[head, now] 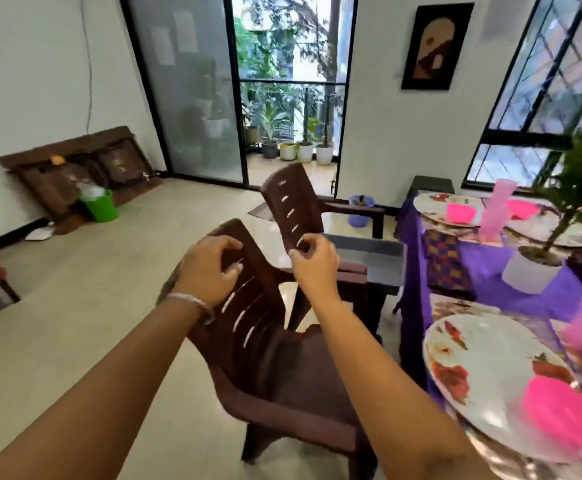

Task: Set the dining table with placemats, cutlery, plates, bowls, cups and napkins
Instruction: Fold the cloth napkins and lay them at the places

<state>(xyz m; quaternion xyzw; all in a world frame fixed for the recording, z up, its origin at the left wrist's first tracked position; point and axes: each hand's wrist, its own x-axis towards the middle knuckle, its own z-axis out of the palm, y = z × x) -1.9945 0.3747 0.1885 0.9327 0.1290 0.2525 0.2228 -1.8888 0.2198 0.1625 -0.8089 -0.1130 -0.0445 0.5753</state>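
Beside the table, nearest plate flat, pink bowl on it.

— Where is there room to pass?
— Left of the near brown chair, over bare floor.
— And on the right?
— The purple-clothed table crowds it: floral plate, potted plant. A second chair and a grey tray stand ahead.

The near plate and pink bowl are blurred, the table runs off the right edge, and the plant is cut off too. Both forearms leave the bottom edge.
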